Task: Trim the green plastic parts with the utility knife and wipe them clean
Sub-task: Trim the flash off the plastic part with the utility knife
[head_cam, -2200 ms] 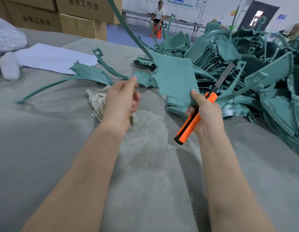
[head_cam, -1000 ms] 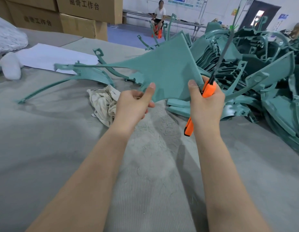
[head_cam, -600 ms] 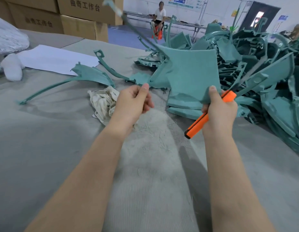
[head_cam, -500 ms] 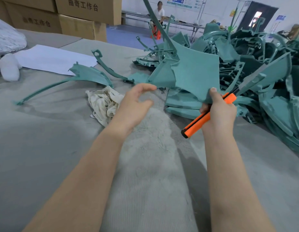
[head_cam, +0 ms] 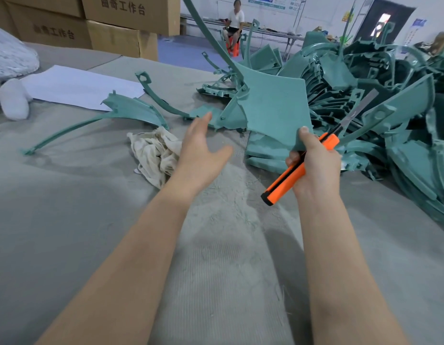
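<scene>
The fingers (head_cam: pixel 292 158) of the right hand (head_cam: pixel 315 168) curl round an orange knife (head_cam: pixel 284 183). Its thumb pinches the lower corner of a green part (head_cam: pixel 273 108) against the handle. The blade is extended, pointing up and to the right, away from the body. The left hand (head_cam: pixel 201 150) is open with its fingers spread and holds nothing. It hovers over the grey worktop (head_cam: pixel 216 270), near the part's left edge but apart from it. A crumpled rag (head_cam: pixel 153 153) lies just beside that hand, to its left.

The held part is a broad curved panel with a long thin arm rising out of the top of the view. Behind and to its right is a large pile (head_cam: pixel 395 113) of similar green parts. A few single parts (head_cam: pixel 131 113) lie on the left, near a white sheet (head_cam: pixel 79 85).

The likely risk is that one hand carries both the bare blade and a large part held only by a corner. The tall arm could tip or snag on the pile and twist the panel out of the pinch. That would swing the blade, or draw the left hand in towards it.

Two cardboard boxes (head_cam: pixel 126 11) at the back read "曲奇工作台". The posters on the far wall are too small to read, and no brand shows on the knife.
</scene>
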`<state>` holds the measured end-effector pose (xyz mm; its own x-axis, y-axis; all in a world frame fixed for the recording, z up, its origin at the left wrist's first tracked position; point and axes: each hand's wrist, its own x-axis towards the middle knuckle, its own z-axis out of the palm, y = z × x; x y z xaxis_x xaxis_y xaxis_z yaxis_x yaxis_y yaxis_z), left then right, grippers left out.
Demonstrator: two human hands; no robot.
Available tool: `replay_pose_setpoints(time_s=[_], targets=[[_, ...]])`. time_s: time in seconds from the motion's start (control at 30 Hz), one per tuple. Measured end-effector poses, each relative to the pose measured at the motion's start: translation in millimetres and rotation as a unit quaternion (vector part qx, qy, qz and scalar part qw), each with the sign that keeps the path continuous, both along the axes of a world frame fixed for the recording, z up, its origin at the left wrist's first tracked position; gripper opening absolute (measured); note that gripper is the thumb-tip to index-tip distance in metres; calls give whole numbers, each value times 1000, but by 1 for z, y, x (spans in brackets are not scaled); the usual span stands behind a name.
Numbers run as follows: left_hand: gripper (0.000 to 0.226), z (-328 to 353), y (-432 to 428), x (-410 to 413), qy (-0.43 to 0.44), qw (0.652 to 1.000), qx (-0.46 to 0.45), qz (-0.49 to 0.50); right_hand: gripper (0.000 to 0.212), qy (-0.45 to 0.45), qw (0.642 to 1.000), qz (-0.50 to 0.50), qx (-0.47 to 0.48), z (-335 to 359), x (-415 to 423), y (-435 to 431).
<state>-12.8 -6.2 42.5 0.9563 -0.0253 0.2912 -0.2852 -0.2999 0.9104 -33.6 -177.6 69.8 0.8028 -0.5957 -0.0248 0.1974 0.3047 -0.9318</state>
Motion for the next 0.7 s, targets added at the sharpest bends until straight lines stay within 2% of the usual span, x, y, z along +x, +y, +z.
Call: replay_pose_setpoints(time_s=[0.03,0.1,0.17,0.2,0.23,0.3,0.33,0.4,0.47,0.5,0.6,0.63,0.7], targets=[[71,-1,-2,-1,6,1000,30,-8,21,1,1000,3,-3,0,0,0],[69,1,-7,-4,-11,1000,9,-13,20,0,1000,9,-10,0,0,1],[40,3,-9,-5,-32,997,-75,-6,23,-6,1000,9,-25,0,-1,2],[20,5,-8,-6,-42,994,-101,18,26,-9,999,7,-37,0,-1,2],[10,6,-7,-6,-57,991,-109,51,27,-10,999,6,-48,1,-1,2],[29,7,-3,-5,-77,984,-132,92,27,-4,999,17,-47,1,-2,3],[33,9,-2,-5,-70,983,-155,75,26,-1,999,28,-33,1,-1,4],[39,11,-1,-6,-25,985,-169,-18,28,5,999,46,0,1,-1,5],[64,12,-3,-8,44,982,-157,-93,28,13,998,62,-4,1,-1,7],[62,9,-6,-8,62,979,-159,-108,28,17,997,75,-15,1,-1,10],[6,9,-13,-10,50,971,-220,-79,25,28,986,164,-16,1,-3,18],[6,11,-13,-10,51,962,-262,-58,22,35,978,206,-27,1,-4,20],[12,13,-7,-6,61,945,-319,-46,20,62,959,246,-127,0,-5,21]])
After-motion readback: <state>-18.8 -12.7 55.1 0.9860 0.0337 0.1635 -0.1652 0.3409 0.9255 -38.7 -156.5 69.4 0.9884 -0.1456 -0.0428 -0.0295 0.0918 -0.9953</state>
